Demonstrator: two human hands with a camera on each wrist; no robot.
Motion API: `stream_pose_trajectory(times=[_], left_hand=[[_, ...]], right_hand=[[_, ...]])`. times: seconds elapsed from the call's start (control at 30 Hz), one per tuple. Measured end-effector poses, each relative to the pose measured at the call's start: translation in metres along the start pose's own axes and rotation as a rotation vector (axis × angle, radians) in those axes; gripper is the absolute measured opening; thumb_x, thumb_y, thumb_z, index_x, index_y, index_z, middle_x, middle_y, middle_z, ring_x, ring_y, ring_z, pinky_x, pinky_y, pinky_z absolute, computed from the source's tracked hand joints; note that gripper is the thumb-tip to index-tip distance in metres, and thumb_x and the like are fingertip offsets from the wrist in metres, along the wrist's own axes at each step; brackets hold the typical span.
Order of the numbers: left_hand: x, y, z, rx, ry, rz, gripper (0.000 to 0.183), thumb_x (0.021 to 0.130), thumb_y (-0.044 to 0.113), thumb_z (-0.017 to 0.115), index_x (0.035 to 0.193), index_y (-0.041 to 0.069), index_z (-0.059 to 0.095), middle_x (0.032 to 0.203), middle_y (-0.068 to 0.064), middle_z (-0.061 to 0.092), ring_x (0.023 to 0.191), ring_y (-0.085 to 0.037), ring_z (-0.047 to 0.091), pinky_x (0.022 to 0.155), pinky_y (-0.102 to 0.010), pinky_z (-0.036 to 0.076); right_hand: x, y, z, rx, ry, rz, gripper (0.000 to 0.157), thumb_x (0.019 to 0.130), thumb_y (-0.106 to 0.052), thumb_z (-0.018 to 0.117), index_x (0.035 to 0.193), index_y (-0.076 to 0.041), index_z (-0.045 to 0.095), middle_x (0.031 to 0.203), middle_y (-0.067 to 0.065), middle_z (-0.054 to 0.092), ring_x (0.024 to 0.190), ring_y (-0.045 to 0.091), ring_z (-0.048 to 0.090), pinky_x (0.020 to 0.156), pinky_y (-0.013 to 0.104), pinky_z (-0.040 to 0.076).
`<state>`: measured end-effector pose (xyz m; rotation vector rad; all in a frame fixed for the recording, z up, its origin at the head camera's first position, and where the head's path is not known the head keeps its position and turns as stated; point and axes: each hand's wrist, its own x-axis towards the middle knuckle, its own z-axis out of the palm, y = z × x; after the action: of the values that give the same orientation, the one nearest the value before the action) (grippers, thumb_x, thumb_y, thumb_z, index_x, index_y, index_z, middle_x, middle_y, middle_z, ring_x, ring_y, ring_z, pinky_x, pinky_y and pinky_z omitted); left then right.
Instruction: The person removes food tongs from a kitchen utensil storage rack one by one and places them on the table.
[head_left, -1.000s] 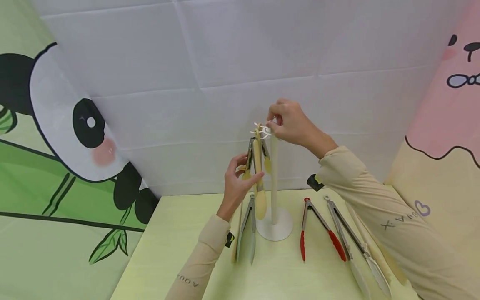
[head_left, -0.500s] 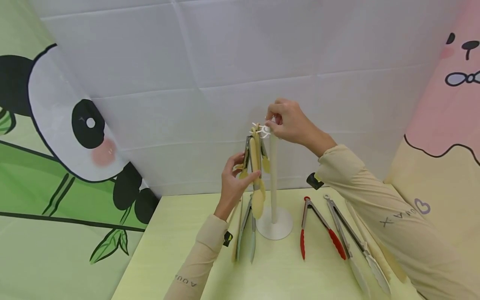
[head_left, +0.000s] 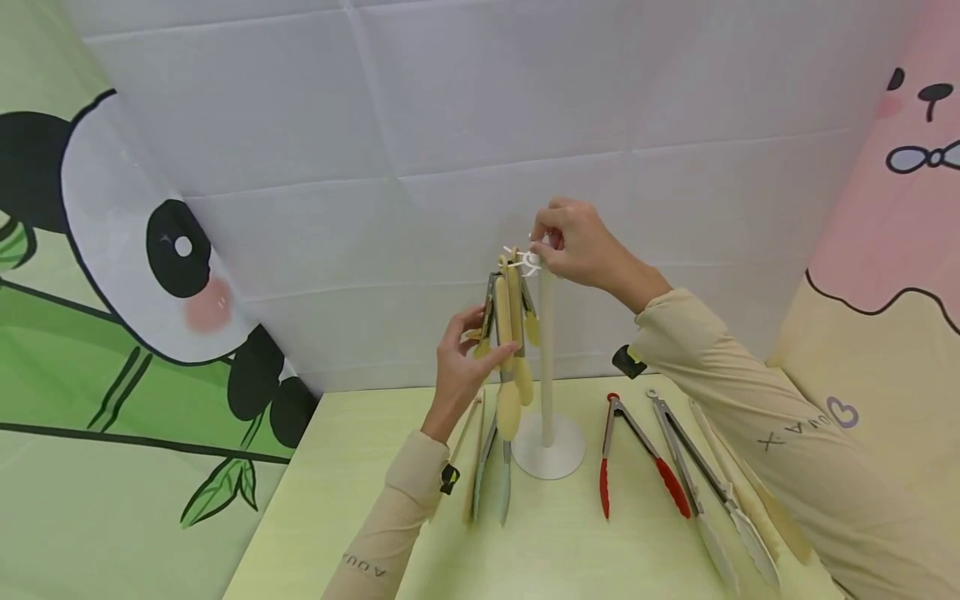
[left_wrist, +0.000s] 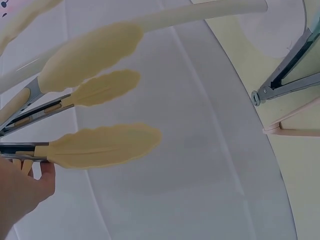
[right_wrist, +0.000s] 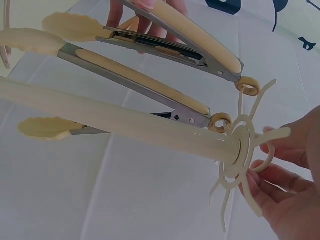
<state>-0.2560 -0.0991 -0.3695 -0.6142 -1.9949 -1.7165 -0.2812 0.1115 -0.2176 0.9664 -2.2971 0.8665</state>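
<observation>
My left hand (head_left: pixel 468 358) grips yellow-tipped kitchen tongs (head_left: pixel 508 408) by the metal arms, and they hang tips down. Their top ring (right_wrist: pixel 248 86) is at one hook of a white stand (head_left: pixel 547 358); whether the hook passes right through cannot be told. Beside them, other yellow-tipped tongs (right_wrist: pixel 142 82) hang by a ring from the stand, and a further yellow tip (right_wrist: pixel 50 127) shows behind the pole. At the top, my right hand (head_left: pixel 581 242) pinches the curved white ring (right_wrist: pixel 269 159) above the stand's hooks (right_wrist: pixel 252 197).
Red-tipped tongs (head_left: pixel 671 487) and steel tongs with whitish tips (head_left: pixel 756 546) lie open on the table right of the round base (head_left: pixel 566 454). Pale beige tongs lie partly under the right sleeve. Left of the base are grey-green tongs (head_left: pixel 506 492) and thin pinkish-beige tongs (left_wrist: pixel 295 132).
The left hand and its tongs have shifted slightly left, so the tongs hanging beside them show more separately. My right hand stays at the stand's top.
</observation>
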Motion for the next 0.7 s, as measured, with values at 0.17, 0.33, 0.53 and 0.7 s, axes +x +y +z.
stream_pose_trajectory(times=[0.17, 0.33, 0.53, 0.7], left_hand=[[-0.001, 0.0, -0.005, 0.004, -0.007, 0.001, 0.061, 0.075, 0.022, 0.08, 0.13, 0.013, 0.053, 0.116, -0.013, 0.056, 0.104, -0.03, 0.05, 0.089, -0.051, 0.042], [-0.003, 0.002, -0.008, 0.013, -0.008, 0.011, 0.059, 0.076, 0.024, 0.078, 0.129, 0.016, 0.054, 0.116, -0.012, 0.056, 0.103, -0.027, 0.05, 0.09, -0.052, 0.041], [-0.004, 0.003, -0.012, 0.025, -0.006, -0.008, 0.06, 0.076, 0.019, 0.079, 0.13, 0.014, 0.053, 0.117, -0.014, 0.056, 0.104, -0.027, 0.05, 0.091, -0.05, 0.042], [-0.006, 0.014, -0.016, 0.014, -0.011, -0.022, 0.061, 0.076, 0.011, 0.079, 0.131, 0.004, 0.051, 0.118, -0.024, 0.053, 0.106, -0.038, 0.048, 0.091, -0.056, 0.039]], right_hand=[[0.0, 0.0, 0.0, -0.004, -0.006, 0.017, 0.007, 0.085, -0.001, 0.064, 0.078, 0.001, 0.064, 0.077, 0.01, 0.051, 0.069, 0.022, 0.048, 0.063, 0.03, 0.041], [0.0, -0.002, -0.001, -0.007, -0.005, 0.024, 0.007, 0.084, -0.001, 0.064, 0.078, 0.0, 0.065, 0.077, 0.01, 0.052, 0.068, 0.021, 0.049, 0.063, 0.029, 0.042], [0.0, -0.001, -0.001, 0.004, -0.001, 0.013, 0.007, 0.084, 0.0, 0.064, 0.077, 0.001, 0.065, 0.078, 0.01, 0.053, 0.068, 0.021, 0.05, 0.063, 0.028, 0.042], [0.001, 0.001, 0.0, 0.021, 0.004, 0.003, 0.007, 0.083, 0.001, 0.064, 0.076, 0.001, 0.065, 0.078, 0.011, 0.053, 0.068, 0.02, 0.05, 0.063, 0.025, 0.04]])
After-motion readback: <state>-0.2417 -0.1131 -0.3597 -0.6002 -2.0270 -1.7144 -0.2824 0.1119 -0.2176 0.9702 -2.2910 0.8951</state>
